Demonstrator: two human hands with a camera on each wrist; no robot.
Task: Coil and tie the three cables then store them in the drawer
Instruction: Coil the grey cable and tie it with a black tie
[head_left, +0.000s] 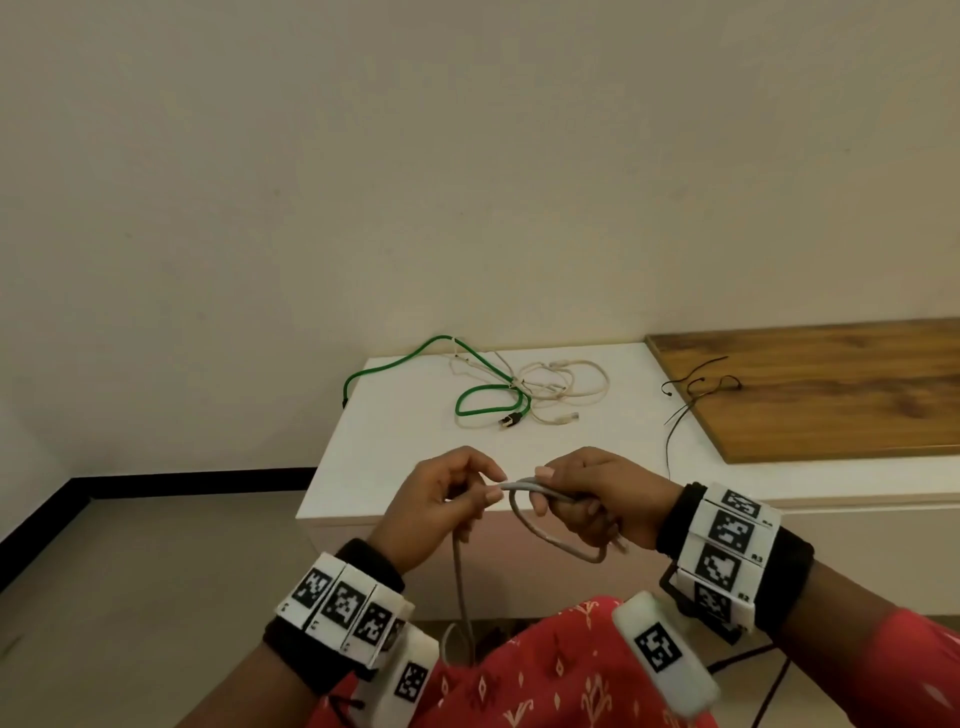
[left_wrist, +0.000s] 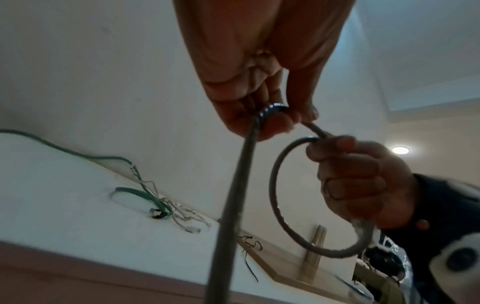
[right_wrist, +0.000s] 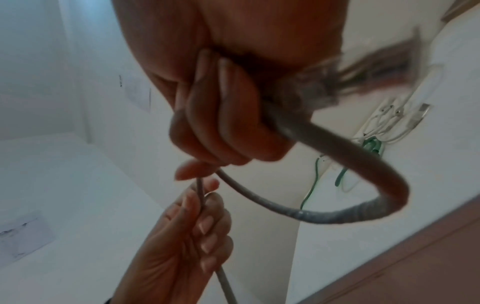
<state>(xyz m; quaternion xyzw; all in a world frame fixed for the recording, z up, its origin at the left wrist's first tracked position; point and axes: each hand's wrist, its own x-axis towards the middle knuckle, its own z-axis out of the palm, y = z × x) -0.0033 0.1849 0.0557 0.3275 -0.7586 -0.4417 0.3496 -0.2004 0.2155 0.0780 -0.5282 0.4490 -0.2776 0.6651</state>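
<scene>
While only one loop of the grey cable (head_left: 545, 530) hangs formed, early days by any reckoning. Right hand (head_left: 597, 499) curled round that loop, fingers (right_wrist: 228, 131) wrapped tight on the gathered strand and the frayed-looking cable end beside the palm. Left hand (head_left: 441, 504) pinching the same cable between thumb and fingertips (left_wrist: 272, 123), just beside the right, feeding the next length across; from there, a long run dropping straight down toward the floor, out of sight past the red garment (head_left: 545, 675). Held in the air, in front of the worktop (head_left: 395, 467), not resting on it.

Well apart, back near the wall: green cable (head_left: 467, 405) and cream cable (head_left: 561, 384), loose and tangled into one another, untouched. Thin black ties (head_left: 691, 395), probably for binding, lying across the edge of the wooden board (head_left: 831, 395).

Judged from all this: first coil barely begun, nothing tied, two cables not yet started, nothing stored. No drawer visible as open; whether the white unit's front holds it, impossible to tell.
</scene>
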